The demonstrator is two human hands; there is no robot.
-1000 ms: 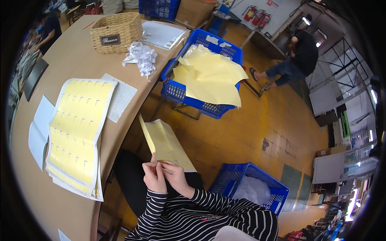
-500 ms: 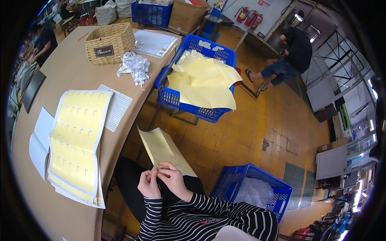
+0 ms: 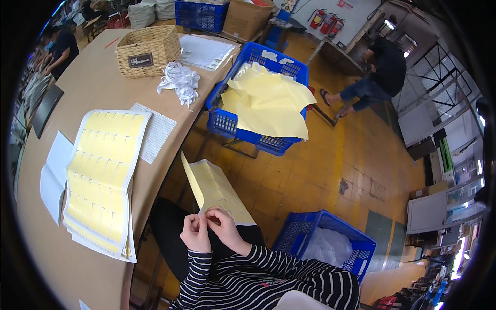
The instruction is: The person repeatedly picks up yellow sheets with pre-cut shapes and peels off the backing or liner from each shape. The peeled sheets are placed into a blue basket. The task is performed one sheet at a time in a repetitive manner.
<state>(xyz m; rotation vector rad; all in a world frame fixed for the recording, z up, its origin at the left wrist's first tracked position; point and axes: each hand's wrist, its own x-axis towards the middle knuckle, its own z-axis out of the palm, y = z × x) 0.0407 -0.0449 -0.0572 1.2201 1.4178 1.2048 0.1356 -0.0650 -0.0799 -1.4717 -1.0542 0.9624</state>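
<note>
Over my lap lies a yellow paper sheet with small dark corner marks, its left side curled upward. Both my hands meet at its near edge. My left hand pinches the sheet's edge between thumb and fingertips. Close beside it, my right hand has its fingers bent and pressed together at the same edge; whatever lies between them is hidden. To the left, on the table, a stack of similar yellow marked sheets with white borders lies spread out.
The brown table carries a wicker basket, a heap of white ribbons and a printed sheet. A blue crate holds loose yellow paper. Another blue crate with clear plastic stands right. A person works beyond.
My view has shifted slightly, so the table and crates appear moved right. My hands stay together at the sheet's edge, with fingers slightly rearranged, and the sheet's left side curls more.
</note>
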